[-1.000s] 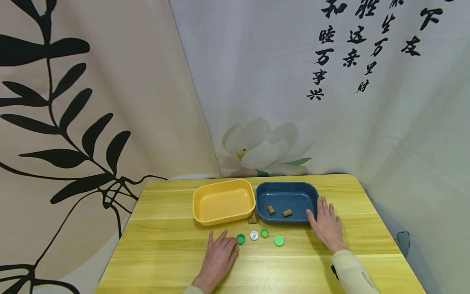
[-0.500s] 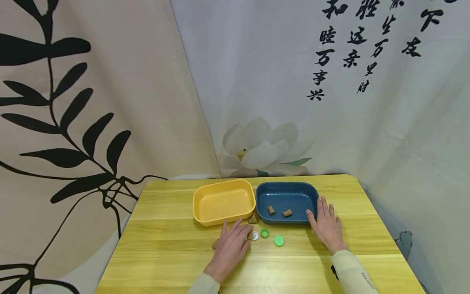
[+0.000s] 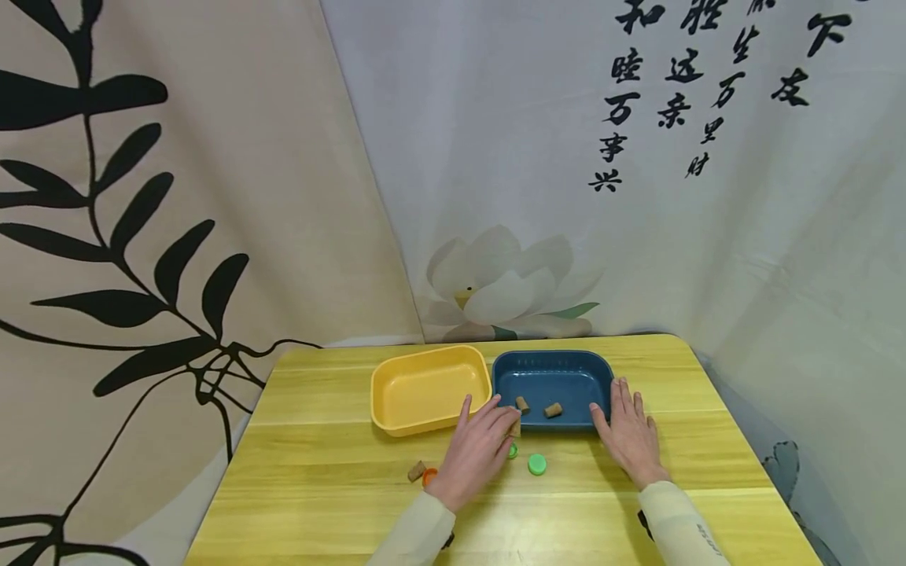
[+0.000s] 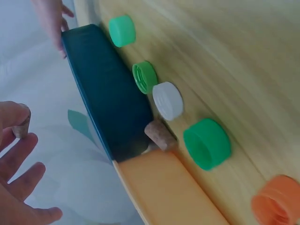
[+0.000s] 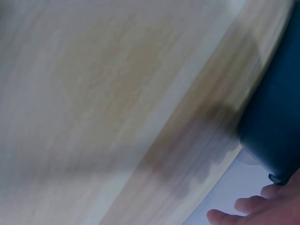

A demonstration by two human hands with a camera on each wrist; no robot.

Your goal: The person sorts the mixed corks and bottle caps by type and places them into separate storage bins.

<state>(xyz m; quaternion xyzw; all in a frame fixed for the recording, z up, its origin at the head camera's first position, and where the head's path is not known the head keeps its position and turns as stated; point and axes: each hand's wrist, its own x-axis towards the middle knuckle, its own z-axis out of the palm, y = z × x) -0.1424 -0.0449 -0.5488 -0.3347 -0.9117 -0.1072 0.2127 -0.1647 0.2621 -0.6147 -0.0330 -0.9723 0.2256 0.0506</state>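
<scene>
Between thumb and fingertips my left hand pinches a small brown cork, held over the front left corner of the blue tray. Two corks, one of them the right-hand cork, lie inside that tray. My right hand rests with extended fingers against the tray's right end. Another cork lies on the table where the two trays meet. Further left on the table is one more cork, beside an orange bottle cap.
The yellow tray stands left of the blue one. In front of the trays is a row of bottle caps: a dark green cap, a white cap, a light green cap and a pale green cap.
My left hand has moved right and forward with the cork, from the table left of the caps to the blue tray, uncovering the orange cap and a cork. The right hand stays put.
</scene>
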